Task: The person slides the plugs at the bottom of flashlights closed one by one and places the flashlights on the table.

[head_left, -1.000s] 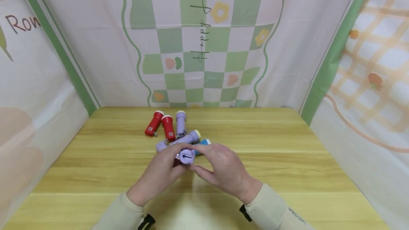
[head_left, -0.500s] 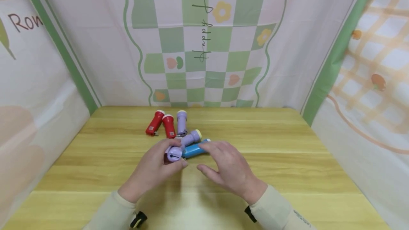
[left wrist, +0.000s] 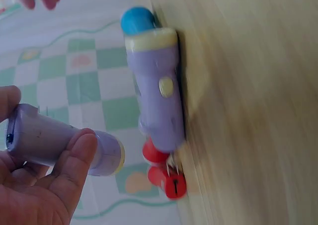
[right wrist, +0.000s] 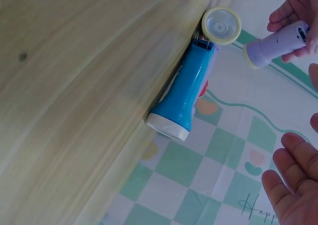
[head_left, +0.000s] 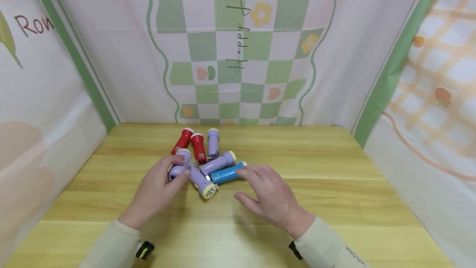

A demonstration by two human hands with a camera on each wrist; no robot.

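My left hand (head_left: 154,189) grips a purple flashlight (left wrist: 44,135) between thumb and fingers, raised off the table with its pale yellow head pointing away. Just right of that hand lies another purple flashlight (head_left: 201,180), its clear lens facing the front. My right hand (head_left: 273,199) hovers with relaxed fingers and holds nothing. Its fingertips are near the white head of a blue flashlight (head_left: 227,173); in the right wrist view the hand (right wrist: 298,180) appears apart from it. Behind the blue one rests a third purple flashlight (head_left: 219,163).
Farther back lie two red flashlights, one on the left (head_left: 183,139) and one beside it (head_left: 198,147), plus a purple flashlight (head_left: 213,142). The wooden table (head_left: 316,156) ends at a back edge against a checkered cloth (head_left: 256,44). Printed cloths hang on both sides.
My left hand has moved left with its purple flashlight, tilting it from upright toward lying. The lens-forward purple flashlight has come into view. My right hand has drawn apart, slightly right.
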